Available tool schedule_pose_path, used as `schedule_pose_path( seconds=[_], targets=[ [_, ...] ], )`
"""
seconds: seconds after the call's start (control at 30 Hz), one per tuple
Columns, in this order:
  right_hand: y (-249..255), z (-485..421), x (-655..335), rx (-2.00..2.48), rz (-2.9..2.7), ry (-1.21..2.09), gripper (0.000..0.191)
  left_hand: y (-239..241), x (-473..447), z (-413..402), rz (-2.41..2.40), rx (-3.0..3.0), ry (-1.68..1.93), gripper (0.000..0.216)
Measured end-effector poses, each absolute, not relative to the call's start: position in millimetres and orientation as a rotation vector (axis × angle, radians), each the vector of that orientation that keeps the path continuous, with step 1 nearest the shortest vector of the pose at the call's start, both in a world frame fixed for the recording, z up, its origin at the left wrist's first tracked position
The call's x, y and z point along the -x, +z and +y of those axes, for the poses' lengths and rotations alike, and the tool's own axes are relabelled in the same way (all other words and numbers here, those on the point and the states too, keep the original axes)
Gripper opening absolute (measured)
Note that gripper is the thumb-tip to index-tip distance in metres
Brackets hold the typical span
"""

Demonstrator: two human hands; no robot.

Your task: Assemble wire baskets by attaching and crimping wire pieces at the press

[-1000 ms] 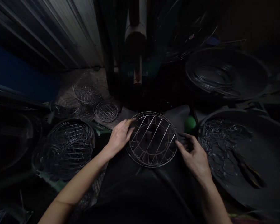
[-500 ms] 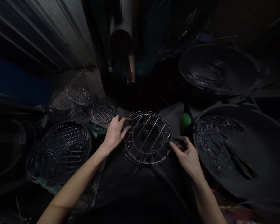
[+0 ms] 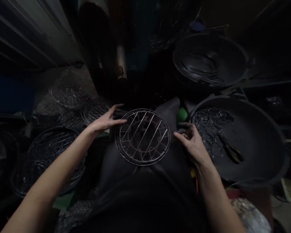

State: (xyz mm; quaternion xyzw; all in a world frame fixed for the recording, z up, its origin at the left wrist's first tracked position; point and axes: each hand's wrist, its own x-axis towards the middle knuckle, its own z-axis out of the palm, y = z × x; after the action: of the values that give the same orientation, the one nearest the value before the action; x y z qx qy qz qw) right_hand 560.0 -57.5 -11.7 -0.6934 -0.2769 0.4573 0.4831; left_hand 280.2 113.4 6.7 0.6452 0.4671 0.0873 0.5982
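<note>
A round wire grate (image 3: 146, 133) with parallel bars and a looped inner ring lies on the dark cloth (image 3: 138, 187) over my lap. My left hand (image 3: 108, 119) is at the grate's upper left rim, thumb and fingers apart; whether the thumb touches the wire I cannot tell. To the right of the grate, a small gap from its rim, is my right hand (image 3: 190, 139). Its thumb and fingers are spread, with nothing visible between them, though the fingertips are dark.
At right, a wide dark pan (image 3: 259, 145) holds short bent wire pieces (image 3: 210, 119) and pliers (image 3: 230, 149). Behind it, another pan (image 3: 237, 61) contains coiled wire (image 3: 199, 66). More round grates (image 3: 55, 145) are piled at left. A green round object (image 3: 181, 115) sits beyond my right hand.
Both hands have come away from the grate's rim, the left with its fingers opening. My view has shifted, so the surroundings appear further left and higher.
</note>
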Motion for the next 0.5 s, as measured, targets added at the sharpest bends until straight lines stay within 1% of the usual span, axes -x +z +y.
schedule_pose_path(
  seconds=[0.17,0.37,0.5],
  targets=[
    [-10.8,-47.9,-567.1,1.694,-0.752,1.196,0.054,7.2,-281.7,121.5,1.083,-1.402,0.094,0.084],
    [-21.1,-44.0,-572.3,1.685,-0.796,1.259,0.061,4.5,-281.5,128.1,1.106,-1.436,0.002,0.086],
    [-23.5,-45.0,-574.6,1.682,-0.869,1.319,0.066,5.1,-284.0,131.7,1.083,-1.414,-0.058,0.091]
  ],
)
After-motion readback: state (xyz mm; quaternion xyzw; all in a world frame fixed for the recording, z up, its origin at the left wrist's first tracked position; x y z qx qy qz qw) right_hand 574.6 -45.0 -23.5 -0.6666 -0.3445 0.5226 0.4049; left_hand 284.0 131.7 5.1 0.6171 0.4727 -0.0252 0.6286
